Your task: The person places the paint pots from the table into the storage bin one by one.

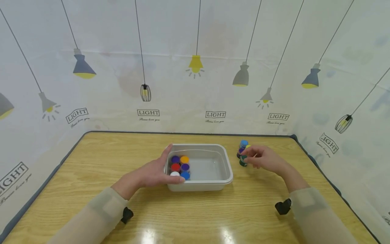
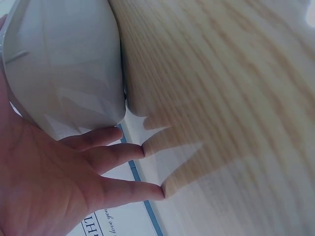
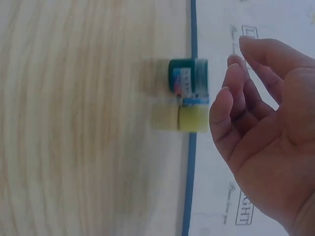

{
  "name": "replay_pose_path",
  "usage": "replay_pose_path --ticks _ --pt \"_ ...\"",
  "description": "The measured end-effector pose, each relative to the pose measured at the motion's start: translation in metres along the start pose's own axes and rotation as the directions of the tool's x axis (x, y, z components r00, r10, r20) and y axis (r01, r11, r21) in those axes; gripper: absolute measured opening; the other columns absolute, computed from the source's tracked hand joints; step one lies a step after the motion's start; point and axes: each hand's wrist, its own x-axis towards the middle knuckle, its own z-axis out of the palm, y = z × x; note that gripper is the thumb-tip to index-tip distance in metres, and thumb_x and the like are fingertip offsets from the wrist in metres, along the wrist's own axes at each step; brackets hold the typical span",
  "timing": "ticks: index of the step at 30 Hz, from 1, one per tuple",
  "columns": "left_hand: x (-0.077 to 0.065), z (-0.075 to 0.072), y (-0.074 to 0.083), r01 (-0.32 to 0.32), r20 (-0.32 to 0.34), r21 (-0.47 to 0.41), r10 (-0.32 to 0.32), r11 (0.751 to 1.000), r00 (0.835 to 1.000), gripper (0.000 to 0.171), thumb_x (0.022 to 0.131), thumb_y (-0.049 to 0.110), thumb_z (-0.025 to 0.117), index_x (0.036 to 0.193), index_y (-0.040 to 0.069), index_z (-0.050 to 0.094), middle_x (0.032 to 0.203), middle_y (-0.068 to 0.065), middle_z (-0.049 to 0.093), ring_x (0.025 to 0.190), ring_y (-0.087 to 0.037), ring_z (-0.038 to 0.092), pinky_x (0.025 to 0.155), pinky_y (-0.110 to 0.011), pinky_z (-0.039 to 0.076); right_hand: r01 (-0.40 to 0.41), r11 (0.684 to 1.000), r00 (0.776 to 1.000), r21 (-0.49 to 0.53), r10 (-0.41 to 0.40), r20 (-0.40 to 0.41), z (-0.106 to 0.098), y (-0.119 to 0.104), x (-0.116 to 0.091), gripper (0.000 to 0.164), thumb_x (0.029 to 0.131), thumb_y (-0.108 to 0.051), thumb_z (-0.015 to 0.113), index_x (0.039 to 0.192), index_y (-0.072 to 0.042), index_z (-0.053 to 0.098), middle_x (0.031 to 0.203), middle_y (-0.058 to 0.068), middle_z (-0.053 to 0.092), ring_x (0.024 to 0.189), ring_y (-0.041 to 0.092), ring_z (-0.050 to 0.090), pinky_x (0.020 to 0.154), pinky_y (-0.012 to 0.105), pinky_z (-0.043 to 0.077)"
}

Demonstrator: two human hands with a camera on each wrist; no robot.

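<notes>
A white plastic tub (image 1: 201, 186) holds several small paint jars in its left end, among them a red-lidded jar (image 1: 175, 167) and an orange-lidded jar (image 1: 184, 159). My left hand (image 1: 155, 173) rests against the tub's left end, thumb along the front rim. Its lower fingers (image 2: 123, 191) stretch out straight and spread beside the wall. Over on the right, my right hand (image 1: 263, 158) is at a dark green paint jar (image 1: 243, 161). In the right wrist view a gap shows between its loosely bent fingers (image 3: 222, 105) and the green jar (image 3: 181, 78).
Behind the green jar stand a light-blue-lidded jar (image 1: 244, 143), a purple-lidded jar (image 1: 240, 152) and a yellow jar (image 3: 193, 118). The wooden table (image 1: 195, 213) ends at a dark edge against a lamp-printed backdrop (image 1: 170, 67).
</notes>
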Motion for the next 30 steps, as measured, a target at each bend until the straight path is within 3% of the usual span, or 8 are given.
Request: replay_pose_path --ticks 7,16,30 --pt "0.000 -0.001 -0.002 0.006 0.002 -0.005 -0.006 1.000 1.000 0.141 0.085 0.076 0.081 0.177 0.026 -0.013 0.177 -0.025 0.032 0.153 -0.045 0.050 0.126 -0.068 0.038 -0.035 0.999 0.999 -0.014 0.035 -0.005 -0.003 0.018 0.001 0.036 0.105 -0.020 0.073 0.139 -0.009 0.070 0.117 0.017 0.065 0.087 0.028 0.066 0.073 0.037 0.059" --pt "0.000 0.000 -0.002 -0.011 -0.004 -0.003 0.011 1.000 1.000 0.140 0.085 0.075 0.080 0.177 0.026 -0.013 0.176 -0.025 0.034 0.153 -0.044 0.051 0.126 -0.067 0.039 -0.090 0.995 0.996 -0.047 0.090 0.009 0.000 0.031 0.007 0.044 0.103 -0.025 0.078 0.144 -0.013 0.068 0.137 0.021 0.063 0.095 0.025 0.066 0.074 0.036 0.061" --pt "0.001 -0.001 -0.002 -0.001 0.002 -0.006 0.001 1.000 1.000 0.140 0.086 0.075 0.080 0.177 0.025 -0.013 0.178 -0.025 0.031 0.156 -0.046 0.047 0.127 -0.068 0.037 -0.090 0.995 0.994 -0.051 0.092 0.053 0.001 0.029 0.006 0.048 0.099 -0.022 0.082 0.143 -0.011 0.066 0.132 0.020 0.063 0.104 0.027 0.063 0.079 0.036 0.061"
